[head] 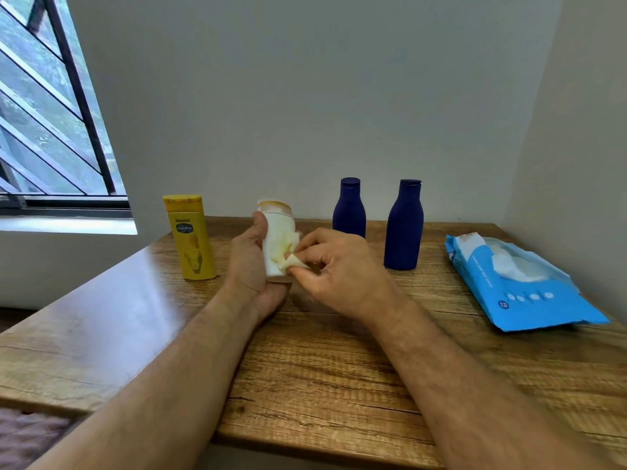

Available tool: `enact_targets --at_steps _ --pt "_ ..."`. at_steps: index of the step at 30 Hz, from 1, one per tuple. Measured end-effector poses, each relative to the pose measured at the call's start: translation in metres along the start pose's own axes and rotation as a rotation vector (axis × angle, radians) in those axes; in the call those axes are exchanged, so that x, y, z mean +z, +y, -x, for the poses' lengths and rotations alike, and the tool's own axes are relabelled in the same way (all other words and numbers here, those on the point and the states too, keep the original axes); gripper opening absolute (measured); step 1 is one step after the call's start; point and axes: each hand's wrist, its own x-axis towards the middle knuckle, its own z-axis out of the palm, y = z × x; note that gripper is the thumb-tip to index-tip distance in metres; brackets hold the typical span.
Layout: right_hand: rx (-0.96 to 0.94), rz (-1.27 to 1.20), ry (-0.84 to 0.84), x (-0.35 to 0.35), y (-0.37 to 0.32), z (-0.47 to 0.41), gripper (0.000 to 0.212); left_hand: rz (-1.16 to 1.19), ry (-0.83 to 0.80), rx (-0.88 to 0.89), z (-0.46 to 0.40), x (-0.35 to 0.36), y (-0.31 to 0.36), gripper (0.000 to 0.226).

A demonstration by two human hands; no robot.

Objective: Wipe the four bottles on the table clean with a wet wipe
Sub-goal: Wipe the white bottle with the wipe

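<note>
My left hand (252, 266) grips a pale cream bottle (276, 228) upright just above the wooden table (305, 368), thumb along its left side. My right hand (334, 266) pinches a white wet wipe (291, 257) against the bottle's lower right side. A yellow bottle (191, 237) stands to the left. Two dark blue bottles, one (349, 210) behind my right hand and one (404, 227) further right, stand upright near the wall.
A blue pack of wet wipes (519, 283) lies open at the table's right side, a wipe sticking out of its top. A barred window (51, 113) is at the left. The wall runs close behind the bottles.
</note>
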Motion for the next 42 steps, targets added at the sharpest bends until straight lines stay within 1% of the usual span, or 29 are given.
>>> enact_targets --at_steps 3,5,7,9,11,14,16,18,19,21,23,26,28,30,32,34,35,39,42 --pt "0.059 0.031 0.141 0.002 0.001 -0.002 0.027 -0.088 -0.041 -0.013 0.003 0.005 -0.006 0.057" --pt "0.107 -0.03 0.241 0.0 0.004 -0.001 0.027 -0.143 -0.062 -0.036 0.004 0.007 -0.01 0.054" --pt "0.138 -0.107 0.279 -0.002 0.005 0.0 0.03 -0.171 -0.068 -0.039 0.004 0.007 -0.011 0.052" --pt "0.161 -0.131 0.223 -0.003 0.004 0.0 0.029 -0.167 -0.068 -0.032 0.005 0.006 -0.01 0.053" --pt "0.176 -0.145 0.106 -0.003 0.004 0.0 0.028 -0.13 -0.048 -0.022 0.005 0.007 -0.008 0.054" --pt "0.176 -0.092 -0.098 -0.003 0.002 0.003 0.029 -0.05 0.074 0.033 -0.002 0.004 -0.004 0.054" --pt "0.138 -0.047 -0.15 -0.002 0.0 0.004 0.03 0.011 0.154 0.063 -0.007 0.001 -0.002 0.055" --pt "0.108 -0.057 -0.127 0.0 -0.002 0.003 0.03 0.029 0.174 0.067 -0.007 0.002 -0.001 0.054" --pt "0.098 -0.068 -0.106 0.001 -0.002 0.003 0.03 -0.001 0.164 0.059 -0.005 0.003 -0.002 0.055" --pt "0.091 -0.07 -0.043 0.003 0.0 0.002 0.03 -0.093 0.107 0.034 0.002 0.009 -0.006 0.054" --pt "0.103 -0.069 0.046 0.002 0.002 0.001 0.029 -0.176 0.025 0.03 0.007 0.013 -0.009 0.048" --pt "0.13 -0.094 0.184 -0.002 0.003 0.001 0.029 -0.205 -0.057 0.011 0.011 0.016 -0.012 0.047" --pt "0.139 -0.08 0.213 -0.002 0.002 0.0 0.029 -0.207 -0.076 0.006 0.012 0.016 -0.012 0.05" --pt "0.164 -0.073 0.179 -0.002 0.002 0.001 0.028 -0.185 -0.052 0.016 0.012 0.016 -0.01 0.053" --pt "0.186 -0.092 0.074 -0.001 0.002 0.002 0.028 -0.099 0.01 0.019 0.009 0.013 -0.006 0.057" --pt "0.16 -0.07 -0.026 -0.001 0.001 0.004 0.029 -0.015 0.08 0.054 0.002 0.008 -0.003 0.061" --pt "0.133 -0.049 -0.048 -0.001 0.0 0.004 0.029 0.004 0.108 0.075 0.0 0.005 -0.001 0.062" --pt "0.04 -0.056 -0.046 -0.002 -0.003 0.006 0.029 0.002 0.123 0.076 -0.001 0.005 -0.001 0.063" --pt "0.034 -0.052 0.0 0.001 -0.002 0.004 0.03 -0.11 0.053 0.066 0.006 0.011 -0.006 0.055"
